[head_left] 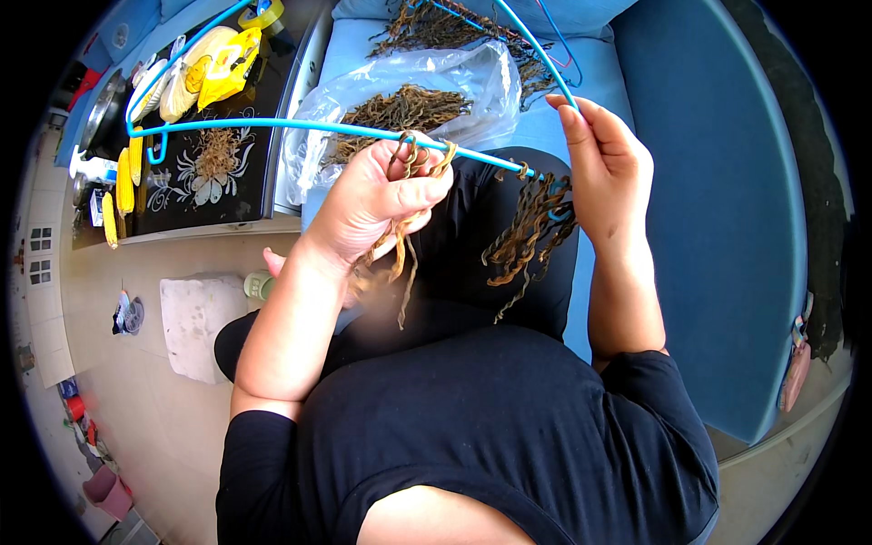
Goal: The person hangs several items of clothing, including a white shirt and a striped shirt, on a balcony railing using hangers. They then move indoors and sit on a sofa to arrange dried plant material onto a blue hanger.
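Note:
A light-blue clothes hanger [254,122] stretches across in front of me, its long bar sloping down to the right. My right hand [610,168] is closed on the hanger's slanting arm near its right end. Just under the bar, my left hand [386,195] is closed around a few brown, twisted dried strips [442,162], some looped over the bar and their ends dangling below the fingers. A bunch of similar dried strips [527,232] hangs from the right end of the bar. Whether my left fingers also press on the bar is hard to make out.
A clear plastic bag [490,77] with a heap of dried strips [409,111] lies on the blue sofa [708,182]. More strips [427,32] lie behind it. The black table [259,186] at left bears corn cobs [124,182] and a yellow bag [229,68]. A pale block [195,318] stands on the floor.

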Action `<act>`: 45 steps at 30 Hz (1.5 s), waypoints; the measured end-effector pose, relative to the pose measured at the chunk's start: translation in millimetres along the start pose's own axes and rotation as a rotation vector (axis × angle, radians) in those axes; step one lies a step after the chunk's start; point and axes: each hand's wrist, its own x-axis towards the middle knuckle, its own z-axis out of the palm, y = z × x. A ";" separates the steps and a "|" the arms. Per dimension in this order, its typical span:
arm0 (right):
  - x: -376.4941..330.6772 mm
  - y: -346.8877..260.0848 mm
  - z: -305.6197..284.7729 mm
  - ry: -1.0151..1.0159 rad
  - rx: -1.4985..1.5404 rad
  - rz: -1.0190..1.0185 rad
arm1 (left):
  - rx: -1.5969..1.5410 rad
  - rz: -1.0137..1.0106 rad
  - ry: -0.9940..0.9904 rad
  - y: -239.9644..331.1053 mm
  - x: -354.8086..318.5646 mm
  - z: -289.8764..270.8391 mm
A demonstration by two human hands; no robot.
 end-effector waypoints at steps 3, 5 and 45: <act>-0.2 -2.3 -3.0 -0.003 -0.095 0.031 | 0.316 0.030 0.209 4.3 -2.8 -0.7; -1.7 -0.8 -2.9 0.016 -0.149 0.007 | 0.403 0.041 0.231 7.3 -3.0 2.7; 0.8 -7.7 19.1 0.024 -0.035 -0.011 | 0.640 0.237 0.521 -24.2 12.8 28.9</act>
